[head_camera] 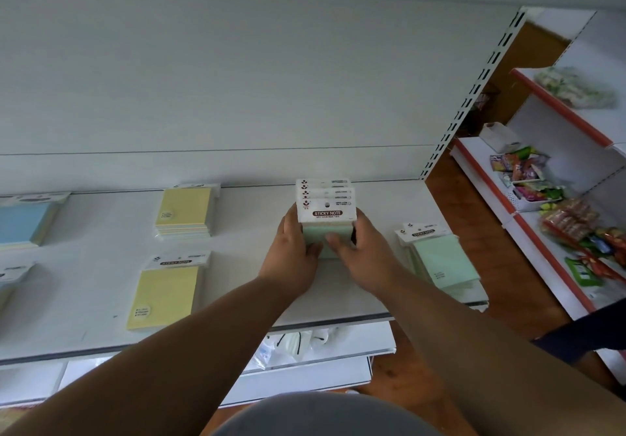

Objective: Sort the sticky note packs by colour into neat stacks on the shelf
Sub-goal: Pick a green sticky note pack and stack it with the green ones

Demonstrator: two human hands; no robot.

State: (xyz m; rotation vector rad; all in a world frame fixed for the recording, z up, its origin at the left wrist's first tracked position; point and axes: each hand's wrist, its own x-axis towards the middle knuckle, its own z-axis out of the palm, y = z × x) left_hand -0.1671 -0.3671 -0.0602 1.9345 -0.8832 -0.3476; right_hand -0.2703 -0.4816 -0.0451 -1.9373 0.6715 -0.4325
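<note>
Your left hand (294,242) and right hand (359,249) curl their fingers round the sides of the green sticky note stack (326,214), mid-shelf (237,286), squaring it. Next, probably add the loose green packs (437,259) lying to its right.

We read "STICKY NOTE" in pale letters on a dark oval on the white header card of the green pack (326,214) held at the middle of the shelf (237,300), and the small print beneath it is too fine for us to make out. We find the same words, fainter, on the header of the yellow pack (166,295) near the shelf's front edge and on the green stack (437,256) at its right end. The small round stickers on the yellow packs are unreadable to us.
</note>
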